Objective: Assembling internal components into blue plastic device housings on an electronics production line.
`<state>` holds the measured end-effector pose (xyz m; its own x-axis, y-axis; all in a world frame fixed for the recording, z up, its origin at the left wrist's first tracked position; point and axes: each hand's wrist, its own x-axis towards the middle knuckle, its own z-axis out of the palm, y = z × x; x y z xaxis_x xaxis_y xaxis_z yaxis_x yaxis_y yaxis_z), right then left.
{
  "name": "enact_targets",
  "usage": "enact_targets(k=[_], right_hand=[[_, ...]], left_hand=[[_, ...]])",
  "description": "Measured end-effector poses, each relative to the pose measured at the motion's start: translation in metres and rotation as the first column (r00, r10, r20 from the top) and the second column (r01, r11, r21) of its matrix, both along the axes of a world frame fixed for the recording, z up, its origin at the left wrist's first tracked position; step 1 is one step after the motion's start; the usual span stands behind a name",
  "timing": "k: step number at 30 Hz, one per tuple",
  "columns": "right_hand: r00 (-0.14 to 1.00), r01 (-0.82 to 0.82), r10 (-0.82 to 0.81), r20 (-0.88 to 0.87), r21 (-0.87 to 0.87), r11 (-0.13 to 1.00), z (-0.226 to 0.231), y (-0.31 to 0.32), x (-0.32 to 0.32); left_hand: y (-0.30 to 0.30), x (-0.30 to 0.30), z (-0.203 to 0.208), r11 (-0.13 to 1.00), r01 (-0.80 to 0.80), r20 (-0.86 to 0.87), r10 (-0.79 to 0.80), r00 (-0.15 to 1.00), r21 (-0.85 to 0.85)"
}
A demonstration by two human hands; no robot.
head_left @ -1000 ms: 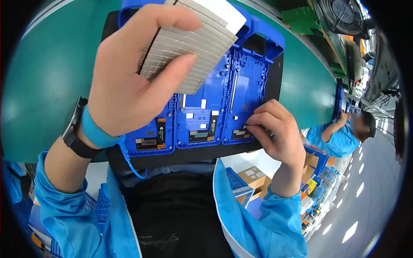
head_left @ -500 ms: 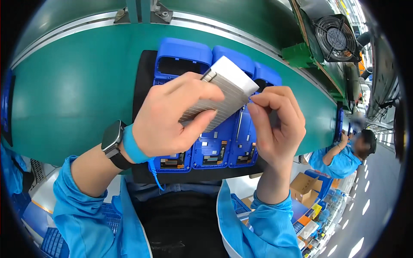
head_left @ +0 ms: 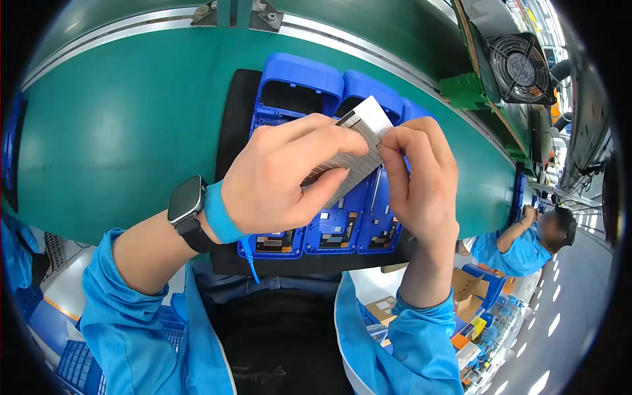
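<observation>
Green table [head_left: 125, 131] in a workshop, with a black mat [head_left: 234, 118] on it.
Above the mat, the left hand [head_left: 289, 174] grasps the sheet of grey strips [head_left: 361, 170], tilted, perhaps so its edge is easy to reach; the right hand [head_left: 424, 178] pinches this edge, though I cannot tell if a strip is loose. Three blue cases [head_left: 299, 78] lie side by side on the mat, maybe for convenient access.

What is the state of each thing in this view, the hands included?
Striped grey sheet: tilted, partly covered
Left hand: gripping this sheet
Right hand: pinching at the sheet's edge
Blue housings: open, side by side
Black mat: flat under the housings
Watch: worn, screen dark
Blue wrist strap: worn, beside the watch
Fan: running or stopped, cannot tell
</observation>
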<state>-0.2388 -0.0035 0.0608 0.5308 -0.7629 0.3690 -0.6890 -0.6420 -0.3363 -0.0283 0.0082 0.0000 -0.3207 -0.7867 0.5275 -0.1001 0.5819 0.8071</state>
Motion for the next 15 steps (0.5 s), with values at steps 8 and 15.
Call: enact_targets(k=[8, 15], right_hand=[[0.999, 0.0, -0.004, -0.048, -0.095, 0.995, -0.004, 0.013, 0.003], [0.985, -0.171, 0.155, 0.072, 0.483, 0.859, 0.017, 0.032, 0.005]], left_hand=[[-0.003, -0.002, -0.006, 0.987, -0.114, -0.1, 0.126, 0.987, 0.112], [-0.001, 0.008, -0.005, 0.981, -0.14, -0.129, 0.157, 0.979, 0.131]])
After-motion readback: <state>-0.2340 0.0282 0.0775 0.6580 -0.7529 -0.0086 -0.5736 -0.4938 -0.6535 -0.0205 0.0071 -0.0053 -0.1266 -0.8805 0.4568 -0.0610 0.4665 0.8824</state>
